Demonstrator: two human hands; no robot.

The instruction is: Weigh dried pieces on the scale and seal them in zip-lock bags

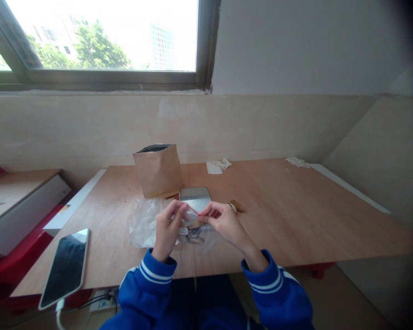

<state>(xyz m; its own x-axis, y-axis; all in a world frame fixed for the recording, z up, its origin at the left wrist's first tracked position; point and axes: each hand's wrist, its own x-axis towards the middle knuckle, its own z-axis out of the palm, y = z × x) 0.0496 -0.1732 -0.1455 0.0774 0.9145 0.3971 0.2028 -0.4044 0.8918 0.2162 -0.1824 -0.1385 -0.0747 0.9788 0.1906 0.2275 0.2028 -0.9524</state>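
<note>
Between my two hands a thin red string [193, 210] is stretched over the table. My left hand [169, 224] pinches one end between thumb and fingertips. The other end is pinched in my right hand [223, 221]. Below the hands lies a small pile of dark and brown bits [195, 233], partly hidden, with a small white tag [183, 231]. A crumpled clear plastic bag [142, 227] lies by my left hand. Just behind the hands a flat, pale-screened device [195, 194], perhaps a phone, rests on the table. A small brown piece [237, 206] lies beyond my right hand.
A brown paper pouch [158, 172] stands open at the back. At the front left a phone [67, 266] with a white cable overhangs the wooden table [289, 206]. Crumpled tissues [223, 164] lie near the wall. A red stool [24, 252] is at the left.
</note>
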